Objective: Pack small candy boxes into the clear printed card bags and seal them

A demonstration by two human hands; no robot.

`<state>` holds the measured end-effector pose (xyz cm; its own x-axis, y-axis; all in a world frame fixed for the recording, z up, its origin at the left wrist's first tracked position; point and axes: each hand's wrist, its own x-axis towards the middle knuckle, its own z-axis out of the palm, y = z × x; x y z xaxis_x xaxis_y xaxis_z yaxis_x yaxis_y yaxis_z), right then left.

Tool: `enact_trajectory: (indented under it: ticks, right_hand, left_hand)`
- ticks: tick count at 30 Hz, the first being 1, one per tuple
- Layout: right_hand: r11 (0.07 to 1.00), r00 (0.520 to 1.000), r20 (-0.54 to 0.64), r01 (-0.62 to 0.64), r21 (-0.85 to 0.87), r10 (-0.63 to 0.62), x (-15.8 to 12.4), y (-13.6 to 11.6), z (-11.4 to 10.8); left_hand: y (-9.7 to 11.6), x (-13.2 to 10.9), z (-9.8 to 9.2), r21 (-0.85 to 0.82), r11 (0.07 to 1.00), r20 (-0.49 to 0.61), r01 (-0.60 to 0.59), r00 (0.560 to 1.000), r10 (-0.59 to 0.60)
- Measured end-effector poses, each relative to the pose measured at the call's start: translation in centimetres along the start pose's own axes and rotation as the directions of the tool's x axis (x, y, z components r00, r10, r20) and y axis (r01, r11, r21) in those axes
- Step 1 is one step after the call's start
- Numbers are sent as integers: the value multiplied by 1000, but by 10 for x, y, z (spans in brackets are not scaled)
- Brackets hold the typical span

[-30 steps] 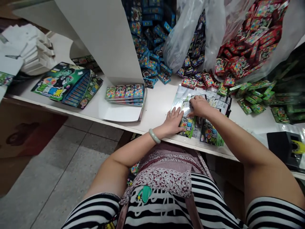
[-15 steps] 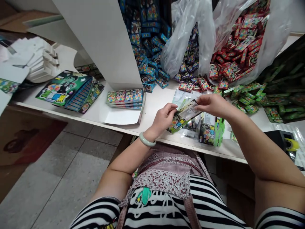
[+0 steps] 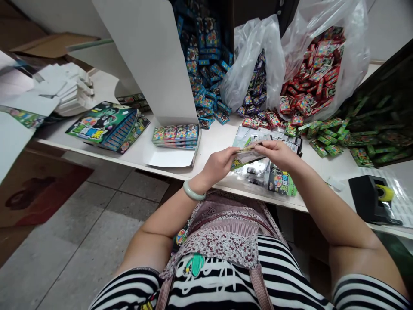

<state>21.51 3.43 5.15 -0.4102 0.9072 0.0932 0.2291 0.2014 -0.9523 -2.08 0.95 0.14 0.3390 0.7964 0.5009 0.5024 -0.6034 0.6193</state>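
Between my two hands, above the white table's front edge, is a flat green and black printed packet [image 3: 247, 160]. My left hand [image 3: 221, 165] pinches its left end, a pale bangle on that wrist. The fingers of my right hand [image 3: 275, 153] close on its upper right part. Beneath my right hand lies another green and black packet [image 3: 278, 180], partly hidden by the wrist. Clear plastic wrap [image 3: 251, 174] lies under the held packet, with small dark pieces showing through.
An open white display box [image 3: 171, 157] holds small colourful packs to the left, beside a green display box [image 3: 105, 125]. Blue packs [image 3: 206, 97], a bag of red packs [image 3: 318, 77] and green packs [image 3: 332, 135] lie behind. A black tape dispenser [image 3: 368, 200] stands at right.
The held packet has tipped, so its face shows less. My right hand has moved slightly lower, nearer my left. The camera view has shifted.
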Motion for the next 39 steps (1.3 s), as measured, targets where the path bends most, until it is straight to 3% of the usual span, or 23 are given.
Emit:
enact_trajectory:
  ticks: [1,3,4,5,6,8,10,13,15,17,19,23,26,31,33,36,39]
  right_hand:
    - [989,988,-117,86,-121,-100,-3,-1,2]
    - [935,890,-349,191,-300,-294,-11,2,7]
    - [929,852,-408,211,-305,-328,-16,5,11]
    - [947,862,-409,215,-241,-299,-20,8,17]
    - [973,907,-355,193,-124,-225,-24,12,24]
    - [988,984,-173,66,143,-40,-30,19,39]
    - [950,991,-98,-61,307,96,-34,23,51]
    - [911,962,-197,-97,401,190,-36,22,59]
    - [897,928,-295,-80,435,226,-36,20,57]
    - [890,891,-377,-61,452,253,-38,19,53]
    - [901,890,-383,-68,428,249,-41,18,51]
    - [932,952,-212,-143,335,222,-47,16,52]
    - [927,962,-146,-171,334,230,-53,19,51]
    - [902,957,111,-291,319,270,-68,36,52]
    - [907,965,18,-254,337,263,-73,41,53]
    - [940,924,-310,-120,320,224,-80,43,49]
    - [973,902,-405,-61,224,150,-84,41,44]
  left_hand:
    - [-2,-2,0,-105,992,-49,70,996,-75]
    - [-5,-6,0,-341,922,-132,184,961,-241]
    - [-5,-8,0,-448,867,-149,216,939,-311]
    - [-4,-9,0,-536,811,-146,235,920,-363]
    - [-2,-11,0,-606,756,-128,247,908,-399]
    - [4,-12,0,-713,645,-61,276,891,-449]
    - [12,-12,1,-804,505,33,314,872,-489]
    - [19,-14,0,-876,322,166,359,851,-498]
    - [21,-20,-1,-851,322,243,414,855,-458]
    - [20,-29,-2,-778,384,334,497,845,-417]
    - [19,-40,0,-725,420,376,545,825,-422]
    - [17,-53,8,-778,322,384,539,815,-435]
    - [17,-47,13,-829,235,401,507,833,-382]
    - [16,-24,15,-913,249,155,322,840,-520]
    - [17,-21,16,-905,300,123,303,860,-496]
    - [20,-28,19,-849,390,189,357,893,-408]
    - [20,-37,19,-800,455,250,391,907,-340]
